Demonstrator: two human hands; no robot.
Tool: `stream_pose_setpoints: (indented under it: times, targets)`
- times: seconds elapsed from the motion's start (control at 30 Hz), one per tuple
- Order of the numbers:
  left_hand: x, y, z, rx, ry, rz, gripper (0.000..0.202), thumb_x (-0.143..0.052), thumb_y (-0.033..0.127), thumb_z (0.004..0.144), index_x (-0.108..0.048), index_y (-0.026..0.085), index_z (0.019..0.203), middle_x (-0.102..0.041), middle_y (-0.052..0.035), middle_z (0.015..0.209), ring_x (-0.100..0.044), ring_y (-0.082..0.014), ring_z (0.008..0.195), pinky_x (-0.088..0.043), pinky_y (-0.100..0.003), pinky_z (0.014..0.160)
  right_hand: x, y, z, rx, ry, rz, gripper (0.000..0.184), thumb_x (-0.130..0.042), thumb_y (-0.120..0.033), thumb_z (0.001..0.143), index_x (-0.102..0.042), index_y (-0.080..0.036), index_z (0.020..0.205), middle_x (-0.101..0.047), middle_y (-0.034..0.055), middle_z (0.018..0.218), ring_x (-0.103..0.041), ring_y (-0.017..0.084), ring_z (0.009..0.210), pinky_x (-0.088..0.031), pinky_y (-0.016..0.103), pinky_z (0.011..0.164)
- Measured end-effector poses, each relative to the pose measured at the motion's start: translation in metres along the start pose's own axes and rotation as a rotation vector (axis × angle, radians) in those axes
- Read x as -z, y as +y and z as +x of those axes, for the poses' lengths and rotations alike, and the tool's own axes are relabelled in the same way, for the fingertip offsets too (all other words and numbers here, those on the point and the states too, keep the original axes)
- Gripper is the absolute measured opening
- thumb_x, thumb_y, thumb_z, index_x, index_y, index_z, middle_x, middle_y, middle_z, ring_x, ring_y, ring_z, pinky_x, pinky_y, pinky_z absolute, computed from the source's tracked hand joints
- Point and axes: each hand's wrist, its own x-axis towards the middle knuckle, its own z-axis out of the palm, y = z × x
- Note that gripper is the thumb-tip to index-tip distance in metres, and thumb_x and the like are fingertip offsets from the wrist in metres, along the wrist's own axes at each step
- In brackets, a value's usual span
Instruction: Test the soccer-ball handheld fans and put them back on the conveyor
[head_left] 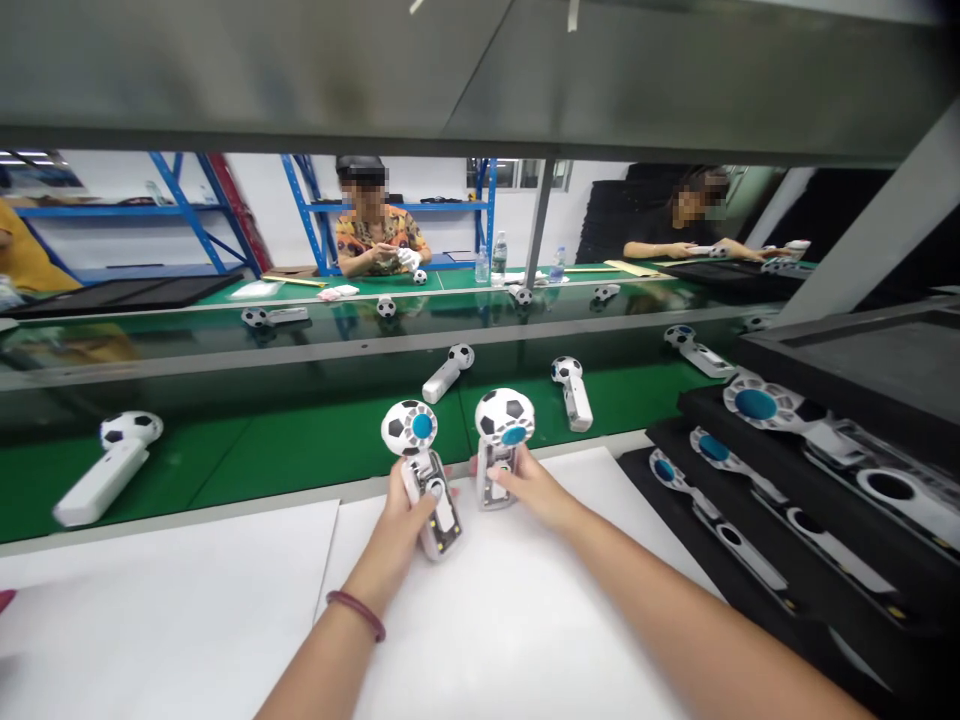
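My left hand [407,512] is wrapped around the handle of a handheld device with a soccer-ball head [409,428]. Its thumb lies on the front, where a clear cover shows parts inside. In my right hand [527,482] is a second soccer-ball device [505,418], held upright with the thumb on its front and a blue disc under the ball. Both devices are side by side, apart from each other, above the white work surface [480,620]. The fingers behind the handles are mostly hidden.
Several more soccer-ball devices [112,470] lie on the green conveyor belt [247,450] ahead. Black foam trays [675,500] with device parts are stacked at right. Two co-workers [382,230] sit across the belt, near water bottles [499,258]. A grey shelf [480,80] hangs overhead.
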Motion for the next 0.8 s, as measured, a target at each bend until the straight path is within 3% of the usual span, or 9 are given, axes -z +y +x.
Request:
stream_pose_setpoints:
  times: [0.07, 0.17, 0.27, 0.4, 0.57, 0.8]
  targets:
    - [-0.001, -0.006, -0.002, 0.144, -0.055, -0.067, 0.058, -0.076, 0.031, 0.063, -0.043, 0.023, 0.111, -0.063, -0.0080, 0.101, -0.064, -0.0255, 0.081, -0.052, -0.035, 0.066, -0.005, 0.006, -0.001, -0.049, 0.008, -0.036, 0.056, -0.068, -0.052, 0.068, -0.042, -0.022, 0.107, -0.060, 0.0047, 0.095, -0.059, 0.021, 0.090, -0.043, 0.042, 0.088]
    - [-0.001, -0.009, -0.004, 0.236, -0.085, -0.173, 0.050, -0.069, 0.024, 0.069, -0.043, 0.023, 0.112, -0.064, -0.0078, 0.099, -0.065, -0.0253, 0.082, -0.052, -0.037, 0.068, -0.015, 0.012, -0.005, -0.170, 0.015, 0.144, 0.057, -0.063, -0.052, 0.072, -0.035, -0.025, 0.114, -0.058, 0.0013, 0.086, -0.061, 0.021, 0.079, -0.049, 0.041, 0.073]
    - [0.002, -0.007, -0.003, 0.232, -0.087, -0.196, 0.046, -0.065, 0.020, 0.070, -0.044, 0.024, 0.110, -0.064, -0.0055, 0.097, -0.065, -0.0238, 0.079, -0.053, -0.037, 0.069, -0.021, 0.012, -0.009, -0.249, -0.009, 0.401, 0.061, -0.069, -0.037, 0.067, -0.032, -0.028, 0.115, -0.056, -0.0021, 0.082, -0.061, 0.020, 0.073, -0.051, 0.039, 0.067]
    - [0.004, -0.004, -0.002, 0.242, -0.080, -0.203, 0.047, -0.063, 0.019, 0.069, -0.044, 0.024, 0.112, -0.064, -0.0040, 0.095, -0.064, -0.0238, 0.079, -0.053, -0.038, 0.071, -0.026, 0.006, -0.014, -0.269, -0.124, 0.531, 0.078, -0.070, -0.017, 0.053, -0.030, -0.028, 0.118, -0.059, -0.0009, 0.091, -0.062, 0.019, 0.076, -0.050, 0.037, 0.071]
    - [0.006, -0.005, 0.000, 0.214, -0.052, -0.195, 0.054, -0.064, 0.017, 0.067, -0.044, 0.025, 0.117, -0.064, -0.0032, 0.095, -0.064, -0.0241, 0.080, -0.053, -0.038, 0.071, -0.029, -0.001, -0.019, -0.264, -0.250, 0.584, 0.082, -0.069, -0.012, 0.052, -0.028, -0.028, 0.122, -0.058, 0.0030, 0.109, -0.061, 0.021, 0.090, -0.047, 0.037, 0.080]
    - [0.008, -0.007, 0.000, 0.121, -0.070, -0.145, 0.056, -0.067, 0.017, 0.067, -0.044, 0.027, 0.117, -0.063, -0.0027, 0.098, -0.063, -0.0238, 0.085, -0.051, -0.035, 0.073, -0.030, 0.000, -0.019, -0.249, -0.234, 0.541, 0.092, -0.072, -0.015, 0.053, -0.022, -0.030, 0.129, -0.056, 0.0030, 0.111, -0.059, 0.021, 0.095, -0.046, 0.036, 0.081]
